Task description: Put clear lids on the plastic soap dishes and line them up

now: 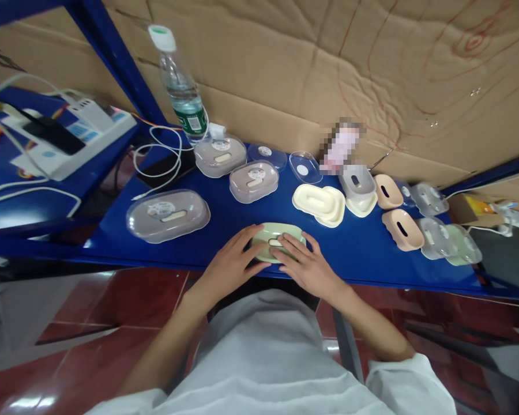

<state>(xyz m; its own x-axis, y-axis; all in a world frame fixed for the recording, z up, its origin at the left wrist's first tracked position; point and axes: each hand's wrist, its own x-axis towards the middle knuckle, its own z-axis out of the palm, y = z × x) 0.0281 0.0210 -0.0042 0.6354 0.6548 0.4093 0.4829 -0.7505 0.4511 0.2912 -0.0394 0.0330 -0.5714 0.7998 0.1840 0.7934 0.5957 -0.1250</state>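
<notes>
A pale green soap box (278, 235) lies at the near edge of the blue shelf (225, 236). My left hand (232, 265) grips its left side, fingers curled over the top. My right hand (306, 264) presses on its right side, fingers lying across the lid. Left of them sits a closed box with a clear lid (168, 214). Behind lie two more lidded boxes (254, 181), (220, 155), and stacked cream trays (320, 204).
A water bottle (180, 86) stands at the back against the cardboard wall. A phone with white cable (162, 167) lies beside it. Pink, clear and green box parts (419, 227) crowd the right end. A power strip (75, 135) sits on the left shelf.
</notes>
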